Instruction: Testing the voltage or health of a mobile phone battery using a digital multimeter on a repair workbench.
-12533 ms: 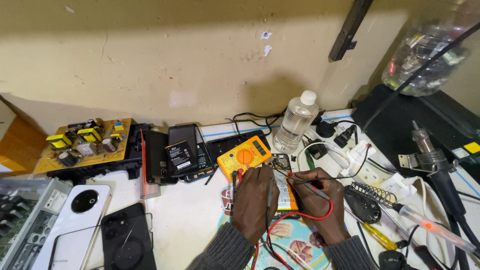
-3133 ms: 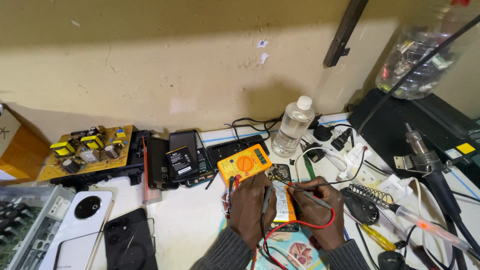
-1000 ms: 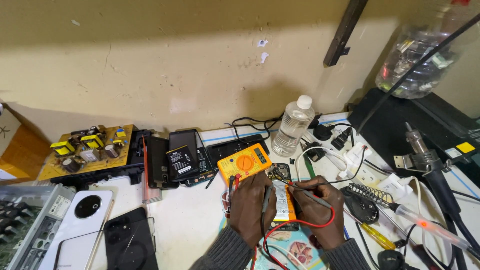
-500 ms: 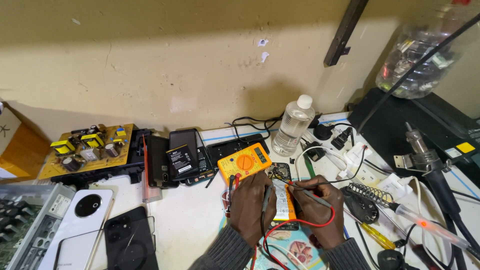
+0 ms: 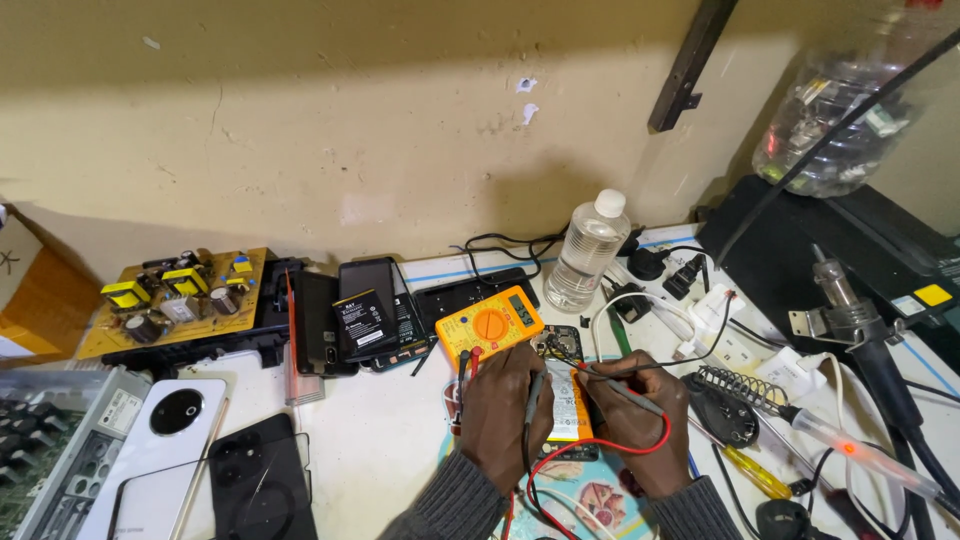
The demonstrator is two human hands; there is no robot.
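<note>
In the head view, little is being changed since 0.5 s ago: the left hand (image 5: 503, 405) and right hand (image 5: 630, 415) are still being held over the opened phone (image 5: 566, 400), fingers closed on 2 probes. The orange multimeter (image 5: 490, 327) is lying just beyond; a water bottle (image 5: 588, 252) and cables are crowding the far right of the bench (image 5: 380, 440).

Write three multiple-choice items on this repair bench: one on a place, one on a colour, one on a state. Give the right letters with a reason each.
1. Where does the clear plastic bottle stand?
A. behind the multimeter, by the wall
B. on the white phone back
C. in the left hand

2. What colour is the multimeter?
A. blue
B. orange-yellow
C. green

3. What is the right hand doing?
A. resting flat and empty
B. lifting the bottle
C. holding a thin probe over the opened phone

Key: 1 A, the bottle stands upright near the wall. 2 B, its case is orange-yellow. 3 C, the fingers pinch a probe whose tip reaches the phone.
</note>
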